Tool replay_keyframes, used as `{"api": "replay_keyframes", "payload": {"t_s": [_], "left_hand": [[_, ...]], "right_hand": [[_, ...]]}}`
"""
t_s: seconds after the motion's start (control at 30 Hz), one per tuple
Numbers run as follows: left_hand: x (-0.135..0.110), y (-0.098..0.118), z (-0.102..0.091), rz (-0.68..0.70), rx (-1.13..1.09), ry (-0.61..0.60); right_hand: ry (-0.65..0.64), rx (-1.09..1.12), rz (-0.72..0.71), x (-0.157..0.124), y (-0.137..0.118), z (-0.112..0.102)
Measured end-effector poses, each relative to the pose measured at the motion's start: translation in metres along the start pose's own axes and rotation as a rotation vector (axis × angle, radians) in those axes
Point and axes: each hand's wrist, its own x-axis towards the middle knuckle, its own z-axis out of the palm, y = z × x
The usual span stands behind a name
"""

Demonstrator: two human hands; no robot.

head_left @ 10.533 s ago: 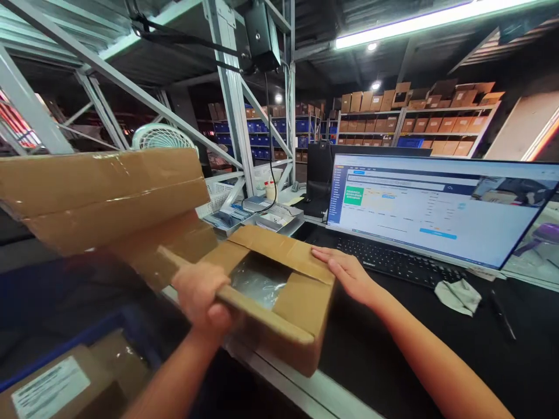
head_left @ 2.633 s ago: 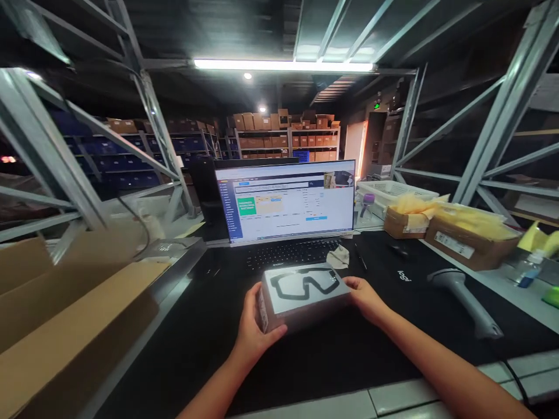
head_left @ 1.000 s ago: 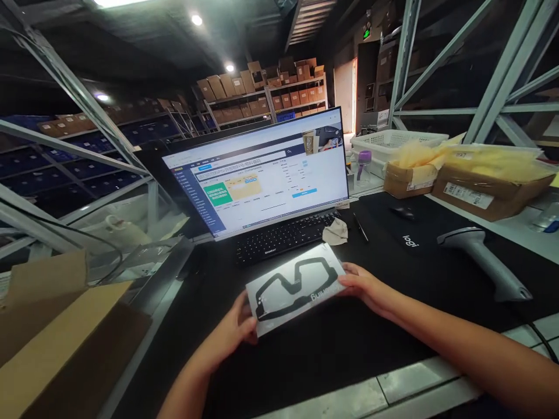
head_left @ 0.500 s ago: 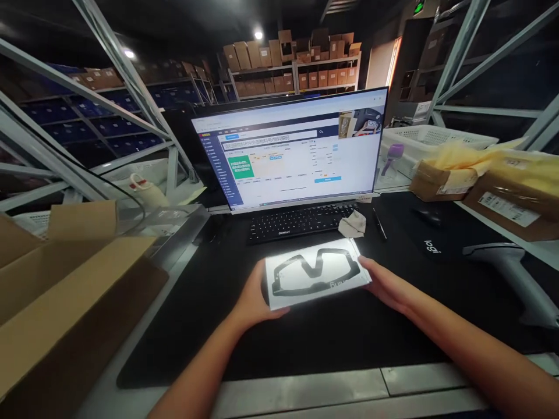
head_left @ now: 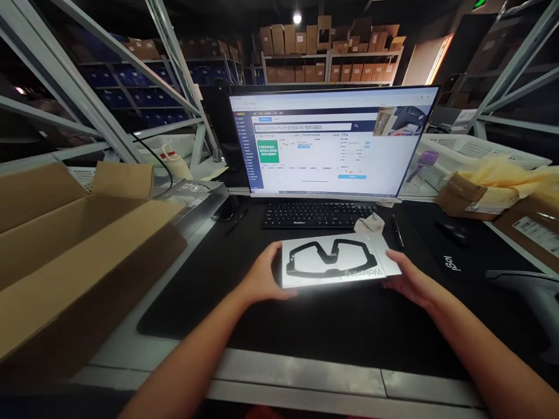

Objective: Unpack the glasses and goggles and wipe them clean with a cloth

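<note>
Left hand (head_left: 264, 276) grasps the left end of a white box (head_left: 305, 262) with a black printed outline; right hand (head_left: 410, 280) grasps the right end. Box is over the black mat (head_left: 314, 326); contact cannot be judged from this angle. Far: keyboard (head_left: 314, 215), then lit monitor (head_left: 314, 154). Left: open carton (head_left: 96, 273). Right: grey scanner (head_left: 528, 291), partly cut off

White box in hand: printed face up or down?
Up. The white box shows its black outline graphic and upside-down lettering on top, held at opposite ends by the left hand and right hand.
</note>
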Motion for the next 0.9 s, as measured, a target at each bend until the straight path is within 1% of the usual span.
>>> {"api": "replay_keyframes", "payload": {"t_s": [0.2, 0.43, 0.73, 0.9], "left_hand": [[0.003, -0.004, -0.008, -0.003, -0.016, -0.021], [0.007, -0.002, -0.012, -0.011, 0.013, -0.043], [0.005, -0.006, -0.019, -0.001, 0.006, -0.061], [0.003, -0.008, -0.029, -0.008, -0.040, -0.064]], "right_hand": [[0.048, -0.121, 0.019, 0.006, -0.011, -0.024], [0.161, -0.110, -0.014, 0.007, -0.016, -0.053], [0.172, -0.154, -0.021, 0.007, -0.020, -0.070], [0.150, -0.153, -0.003, 0.006, -0.020, -0.075]]}}
